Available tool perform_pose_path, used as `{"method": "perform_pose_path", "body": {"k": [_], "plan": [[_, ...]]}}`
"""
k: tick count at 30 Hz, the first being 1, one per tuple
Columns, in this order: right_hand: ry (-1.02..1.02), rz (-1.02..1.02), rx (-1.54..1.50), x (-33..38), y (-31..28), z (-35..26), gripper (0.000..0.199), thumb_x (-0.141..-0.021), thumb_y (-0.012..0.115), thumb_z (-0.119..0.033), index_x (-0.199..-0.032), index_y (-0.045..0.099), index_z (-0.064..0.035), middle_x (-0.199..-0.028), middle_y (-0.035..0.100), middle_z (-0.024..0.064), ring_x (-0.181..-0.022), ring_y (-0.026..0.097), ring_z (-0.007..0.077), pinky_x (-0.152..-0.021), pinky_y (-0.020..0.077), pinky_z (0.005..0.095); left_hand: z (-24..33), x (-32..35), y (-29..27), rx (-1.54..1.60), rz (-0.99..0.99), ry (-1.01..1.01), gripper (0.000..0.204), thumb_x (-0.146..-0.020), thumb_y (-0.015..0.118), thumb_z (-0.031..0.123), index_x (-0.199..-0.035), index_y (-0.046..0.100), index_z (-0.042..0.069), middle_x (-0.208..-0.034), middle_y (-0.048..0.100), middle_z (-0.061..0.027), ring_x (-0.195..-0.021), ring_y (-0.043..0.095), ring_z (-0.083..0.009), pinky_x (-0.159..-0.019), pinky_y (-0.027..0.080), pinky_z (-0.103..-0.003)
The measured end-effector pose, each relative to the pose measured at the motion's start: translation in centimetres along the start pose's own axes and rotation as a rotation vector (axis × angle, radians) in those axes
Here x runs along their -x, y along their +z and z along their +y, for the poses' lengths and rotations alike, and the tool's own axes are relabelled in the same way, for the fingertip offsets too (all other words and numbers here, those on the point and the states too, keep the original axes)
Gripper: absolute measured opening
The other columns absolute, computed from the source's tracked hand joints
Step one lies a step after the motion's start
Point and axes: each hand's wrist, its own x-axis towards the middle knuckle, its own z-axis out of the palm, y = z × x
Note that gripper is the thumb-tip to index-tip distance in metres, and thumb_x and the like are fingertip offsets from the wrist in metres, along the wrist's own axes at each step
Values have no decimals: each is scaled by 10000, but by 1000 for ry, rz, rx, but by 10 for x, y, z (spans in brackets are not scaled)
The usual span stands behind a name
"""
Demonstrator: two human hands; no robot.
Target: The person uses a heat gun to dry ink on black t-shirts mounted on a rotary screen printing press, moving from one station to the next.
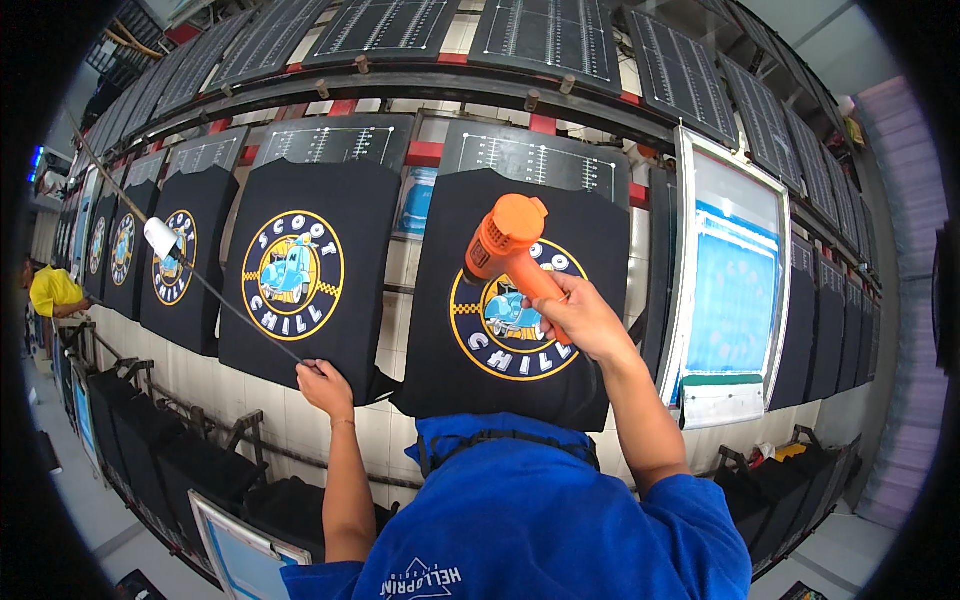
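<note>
Blue-sleeved arms reach up: the right hand [583, 318] grips an orange heat gun [507, 243] aimed at the round print on the black shirt [520, 290] ahead. The left hand [325, 385] pinches the neighbouring shirt [310, 270]'s hem. Printed shirts run leftward; drying looks midway, I'd judge.

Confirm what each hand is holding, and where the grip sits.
Right hand holds the orange heat gun, grip on its handle. Left hand pinches the lower edge of the black printed shirt.
</note>
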Motion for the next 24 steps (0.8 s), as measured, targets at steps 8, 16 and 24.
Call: {"method": "perform_pose_path", "body": {"k": [8, 16, 24], "plan": [[-11, 334, 46, 41, -14, 6, 362, -914, 623, -142, -1240, 565, 2, -700, 563, -15, -565, 542, 38, -477, 430, 189, -3, -1, 1, 25, 2, 12, 143, -898, 571, 141, -878, 538, 3, -789, 587, -154, -810, 563, -360, -740, 439, -472], [23, 390, 37, 51, -16, 3, 387, -907, 585, -87, -1264, 541, 56, -925, 650, 65, -617, 547, 64, -568, 472, 208, -9, -3, 3, 19, -20, 9, 133, -879, 580, 135, -878, 540, 8, -796, 588, -148, -808, 562, -360, -753, 434, -473], [-19, 319, -12, 26, 17, 2, 344, -888, 632, -122, -1195, 581, 27, -659, 557, -9, -530, 530, 46, -465, 422, 195, -11, -5, 1, 30, -44, 37, 132, -879, 587, 133, -890, 533, 12, -771, 573, -138, -802, 562, -346, -744, 431, -460]]}}
